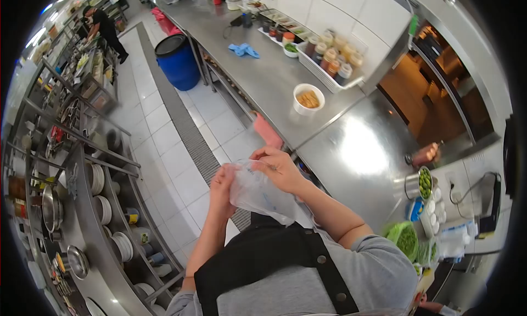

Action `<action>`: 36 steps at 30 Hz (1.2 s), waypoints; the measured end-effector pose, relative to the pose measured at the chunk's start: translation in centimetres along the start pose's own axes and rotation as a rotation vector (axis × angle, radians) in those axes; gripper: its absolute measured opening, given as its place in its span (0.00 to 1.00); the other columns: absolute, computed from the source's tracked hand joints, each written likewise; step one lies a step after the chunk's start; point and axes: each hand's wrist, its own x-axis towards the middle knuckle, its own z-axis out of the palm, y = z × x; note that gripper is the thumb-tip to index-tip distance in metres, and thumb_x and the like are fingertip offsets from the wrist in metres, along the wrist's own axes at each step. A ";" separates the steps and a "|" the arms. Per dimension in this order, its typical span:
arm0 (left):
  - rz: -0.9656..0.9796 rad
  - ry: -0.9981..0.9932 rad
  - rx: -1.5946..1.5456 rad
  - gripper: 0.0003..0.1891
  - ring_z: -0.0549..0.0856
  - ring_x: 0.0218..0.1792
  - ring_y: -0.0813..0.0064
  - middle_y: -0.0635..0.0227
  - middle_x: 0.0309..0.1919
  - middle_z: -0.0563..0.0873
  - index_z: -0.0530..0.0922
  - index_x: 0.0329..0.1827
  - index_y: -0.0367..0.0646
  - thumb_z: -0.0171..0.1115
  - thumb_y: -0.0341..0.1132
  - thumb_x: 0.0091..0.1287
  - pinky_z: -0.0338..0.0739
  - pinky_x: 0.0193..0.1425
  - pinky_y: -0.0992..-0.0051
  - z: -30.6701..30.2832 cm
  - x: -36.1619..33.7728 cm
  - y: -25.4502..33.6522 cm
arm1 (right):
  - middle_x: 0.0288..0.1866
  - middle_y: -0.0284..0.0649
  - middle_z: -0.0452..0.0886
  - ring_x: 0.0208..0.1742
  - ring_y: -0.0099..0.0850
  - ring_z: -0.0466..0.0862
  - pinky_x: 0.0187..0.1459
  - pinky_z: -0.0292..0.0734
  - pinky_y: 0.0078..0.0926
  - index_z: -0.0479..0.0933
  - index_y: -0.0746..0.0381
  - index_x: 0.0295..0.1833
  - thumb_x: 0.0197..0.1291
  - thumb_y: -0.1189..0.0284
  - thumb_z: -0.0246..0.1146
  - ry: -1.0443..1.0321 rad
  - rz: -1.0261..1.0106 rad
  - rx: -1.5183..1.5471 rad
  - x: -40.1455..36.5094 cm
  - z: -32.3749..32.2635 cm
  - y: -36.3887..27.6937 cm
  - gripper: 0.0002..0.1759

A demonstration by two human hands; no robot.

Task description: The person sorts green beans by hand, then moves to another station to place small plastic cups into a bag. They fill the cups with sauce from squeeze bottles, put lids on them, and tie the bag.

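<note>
A clear plastic bag hangs between my hands in front of my apron. My left hand pinches one upper side of it, and the fingers of my right hand grip the opposite upper edge. The bag looks limp and thin, with faint blue print low on one side. Beyond my right hand, on the steel counter, stands a white tub with golden-brown pieces of food in it. A pink cloth hangs over the counter's front edge.
Squeeze bottles fill a white basket by the wall. A blue cloth lies farther along the counter. On the floor stands a blue barrel. Plates line the left shelves. Green produce sits at right. A person works far left.
</note>
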 end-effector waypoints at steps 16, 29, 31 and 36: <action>-0.317 0.052 0.290 0.20 0.81 0.30 0.79 0.71 0.30 0.84 0.81 0.45 0.41 0.54 0.51 0.79 0.78 0.37 0.76 -5.5 38.7 8.2 | 0.34 0.27 0.78 0.37 0.16 0.76 0.40 0.72 0.18 0.79 0.61 0.49 0.73 0.68 0.63 0.046 0.615 0.715 26.6 -8.8 22.4 0.08; 0.203 -0.105 0.987 0.20 0.85 0.58 0.65 0.54 0.53 0.89 0.87 0.46 0.35 0.68 0.14 0.47 0.80 0.62 0.68 -7.3 84.5 23.4 | 0.42 0.40 0.83 0.44 0.33 0.84 0.48 0.78 0.31 0.80 0.63 0.46 0.66 0.73 0.66 0.447 0.659 0.022 35.1 -16.0 28.9 0.07; 0.502 -0.241 1.237 0.19 0.86 0.56 0.61 0.56 0.49 0.90 0.88 0.44 0.36 0.70 0.19 0.45 0.80 0.60 0.66 -4.2 94.3 26.1 | 0.41 0.42 0.83 0.42 0.36 0.84 0.47 0.78 0.32 0.80 0.64 0.45 0.65 0.74 0.66 0.563 0.752 -0.090 36.1 -15.8 30.6 0.06; 0.812 -0.303 1.802 0.13 0.88 0.50 0.52 0.54 0.44 0.91 0.91 0.40 0.50 0.63 0.29 0.55 0.81 0.58 0.61 1.5 118.5 27.5 | 0.41 0.46 0.84 0.42 0.39 0.85 0.47 0.78 0.34 0.79 0.67 0.43 0.63 0.75 0.67 0.756 0.887 -0.195 40.2 -14.4 30.2 0.07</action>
